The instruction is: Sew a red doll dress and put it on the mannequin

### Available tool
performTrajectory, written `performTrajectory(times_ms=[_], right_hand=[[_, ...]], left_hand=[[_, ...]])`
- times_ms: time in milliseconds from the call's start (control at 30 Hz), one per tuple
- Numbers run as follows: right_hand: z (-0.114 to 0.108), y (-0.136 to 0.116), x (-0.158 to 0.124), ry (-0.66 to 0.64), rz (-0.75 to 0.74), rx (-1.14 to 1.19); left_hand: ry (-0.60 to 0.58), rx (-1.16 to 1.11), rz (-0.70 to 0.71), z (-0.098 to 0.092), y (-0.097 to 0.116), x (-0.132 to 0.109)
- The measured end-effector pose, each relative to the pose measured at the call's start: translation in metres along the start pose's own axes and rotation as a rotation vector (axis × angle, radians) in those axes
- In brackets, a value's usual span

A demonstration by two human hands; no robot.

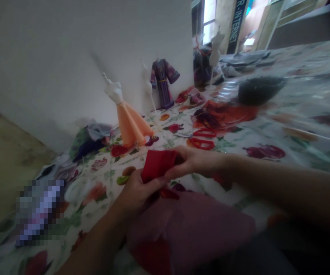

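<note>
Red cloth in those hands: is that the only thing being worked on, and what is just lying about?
In hand:
- red cloth, pinched by left hand and right hand
- pink cloth under them

Lying about:
- red-handled scissors
- mannequin in orange skirt
- mannequin in purple robe
- dark bowl
- fabric scraps

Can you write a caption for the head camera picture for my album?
Both hands, left hand and right hand, pinch a folded red cloth over a flowery tablecloth, near a doll stand in an orange skirt.
</note>
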State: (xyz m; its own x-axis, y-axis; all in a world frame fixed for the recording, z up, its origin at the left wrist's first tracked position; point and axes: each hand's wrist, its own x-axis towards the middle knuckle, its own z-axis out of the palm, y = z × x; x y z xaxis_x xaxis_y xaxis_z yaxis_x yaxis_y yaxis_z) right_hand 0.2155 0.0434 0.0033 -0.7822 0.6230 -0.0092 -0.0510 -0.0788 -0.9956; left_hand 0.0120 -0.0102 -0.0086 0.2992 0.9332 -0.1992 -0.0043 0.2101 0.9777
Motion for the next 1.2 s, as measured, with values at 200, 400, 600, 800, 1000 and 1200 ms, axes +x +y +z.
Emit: performTrajectory(times_ms=[200,400,600,800,1000,1200], right_hand=[[-0.001,0.002,0.001,-0.009,-0.019,-0.118],[-0.016,0.01,0.01,0.016,-0.046,-0.136],[-0.028,0.005,0.008,0.115,-0.052,-0.11],[-0.02,-0.008,0.0,0.141,-0.01,-0.09],[-0.017,-0.005,0.002,0.149,-0.098,-0.142],[-0.011,0.002,0.006,0.151,-0.158,-0.152]], left_hand=[[-0.003,0.108,0.002,-0.006,-0.004,0.002],[0.08,0.091,-0.022,-0.008,-0.003,0.0],[0.211,0.101,-0.015,-0.006,0.0,-0.003],[0.236,0.105,-0.021,-0.007,0.001,-0.002],[0.153,0.021,-0.047,-0.005,0.0,-0.002],[0.142,-0.019,-0.018,-0.003,-0.004,0.002]])
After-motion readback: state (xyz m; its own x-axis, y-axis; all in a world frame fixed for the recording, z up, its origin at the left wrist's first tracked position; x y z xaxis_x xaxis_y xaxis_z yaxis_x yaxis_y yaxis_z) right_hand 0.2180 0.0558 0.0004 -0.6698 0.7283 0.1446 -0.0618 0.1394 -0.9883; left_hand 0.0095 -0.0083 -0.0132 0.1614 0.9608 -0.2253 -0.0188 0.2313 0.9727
